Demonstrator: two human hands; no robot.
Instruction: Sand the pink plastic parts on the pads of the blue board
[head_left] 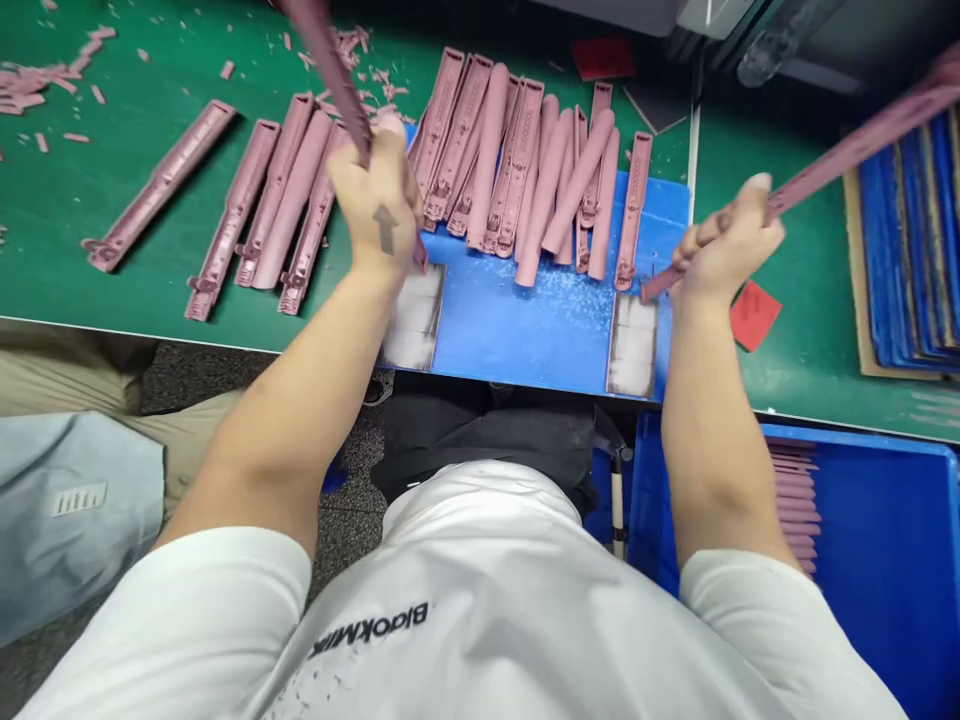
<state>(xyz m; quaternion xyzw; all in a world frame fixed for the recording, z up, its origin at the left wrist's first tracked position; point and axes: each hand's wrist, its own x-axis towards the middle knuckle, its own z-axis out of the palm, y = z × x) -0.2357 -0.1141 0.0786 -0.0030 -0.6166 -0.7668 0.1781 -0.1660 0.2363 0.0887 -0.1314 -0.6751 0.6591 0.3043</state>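
Observation:
My left hand [375, 195] is shut around a long pink moulded part [330, 70], which blurs upward towards the top of the view. My right hand [724, 245] grips a second pink moulded part [847, 160], which slants to the upper right, with its end poking out below my fist. Between my hands, many similar pink parts [540, 170] lie side by side, some ribbed and some smooth, partly on a blue mat [525, 320]. More pink parts [232, 215] lie on the green table to the left, just beyond my left hand.
Pale dusty pads [634, 345] sit on the mat's front edge. Pink scraps [45, 85] lie at the far left of the green table [810, 340]. Stacked blue boards [907, 240] stand to the right. Below it, a blue crate [885, 520] holds pink parts.

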